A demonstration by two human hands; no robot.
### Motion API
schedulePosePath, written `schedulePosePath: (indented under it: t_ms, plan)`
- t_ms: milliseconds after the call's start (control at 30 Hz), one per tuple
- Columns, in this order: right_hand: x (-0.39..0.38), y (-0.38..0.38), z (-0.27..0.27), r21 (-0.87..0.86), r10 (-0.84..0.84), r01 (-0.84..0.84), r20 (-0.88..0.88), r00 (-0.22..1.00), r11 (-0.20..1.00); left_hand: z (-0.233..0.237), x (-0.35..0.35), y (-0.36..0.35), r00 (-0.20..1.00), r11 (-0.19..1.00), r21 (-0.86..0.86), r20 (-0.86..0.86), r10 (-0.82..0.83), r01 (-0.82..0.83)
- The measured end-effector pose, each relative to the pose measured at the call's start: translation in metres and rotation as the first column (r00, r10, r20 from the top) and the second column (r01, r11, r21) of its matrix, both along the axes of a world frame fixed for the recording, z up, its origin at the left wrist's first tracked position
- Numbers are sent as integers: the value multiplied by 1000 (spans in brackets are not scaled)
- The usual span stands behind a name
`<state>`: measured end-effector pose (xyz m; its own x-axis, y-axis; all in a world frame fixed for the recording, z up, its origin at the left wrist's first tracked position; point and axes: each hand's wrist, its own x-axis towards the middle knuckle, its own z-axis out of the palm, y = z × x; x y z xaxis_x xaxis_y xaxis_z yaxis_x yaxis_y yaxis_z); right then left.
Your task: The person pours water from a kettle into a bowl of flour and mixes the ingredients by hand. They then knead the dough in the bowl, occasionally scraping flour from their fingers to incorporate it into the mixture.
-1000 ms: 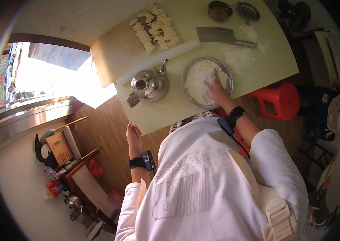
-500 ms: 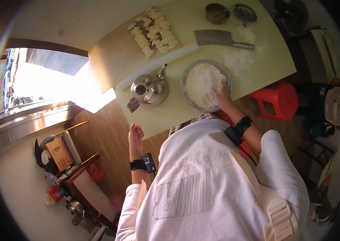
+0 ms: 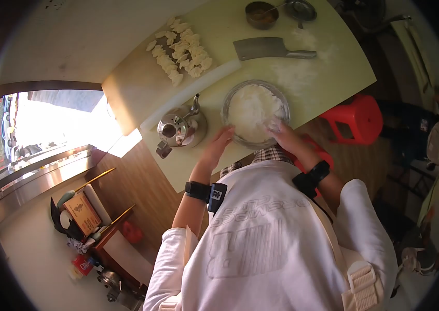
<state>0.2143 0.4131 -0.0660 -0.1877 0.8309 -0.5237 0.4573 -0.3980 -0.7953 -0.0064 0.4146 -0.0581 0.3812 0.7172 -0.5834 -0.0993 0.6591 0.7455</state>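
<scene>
A round metal bowl (image 3: 224, 105) full of white flour (image 3: 253, 108) stands near the table's front edge. My right hand (image 3: 280, 131) is inside its right front rim, the whitened fingers stretched out over the flour. At the bowl's left front rim is my left hand (image 3: 221, 140), fingers extended and holding nothing. A shiny metal kettle (image 3: 187, 131) stands left of the bowl, its spout pointing to the back.
Behind the bowl lies a cleaver (image 3: 259, 49), with scattered flour (image 3: 297, 72) near it. Pale dough pieces (image 3: 186, 51) sit in rows at the back left. A small pot (image 3: 261, 15) stands at the back. A red stool (image 3: 360, 120) is right of the table (image 3: 333, 90).
My left hand has moved from beside the table up to the bowl's left front rim. My right hand stays at the bowl's right side. The view has shifted slightly.
</scene>
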Motion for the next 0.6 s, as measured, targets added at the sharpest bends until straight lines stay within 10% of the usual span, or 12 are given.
schedulePosePath:
  t_ms: [267, 600]
  plan:
    - [-24, -6, -59, 59, -273, 272, 1, 962, 960, -36, 56, 10, 887, 998, 44, -461, -23, 49]
    - [-48, -4, -62, -116, -343, 328, -153, 927, 937, -60, 88, 9, 838, 981, 107, -511, 194, -161]
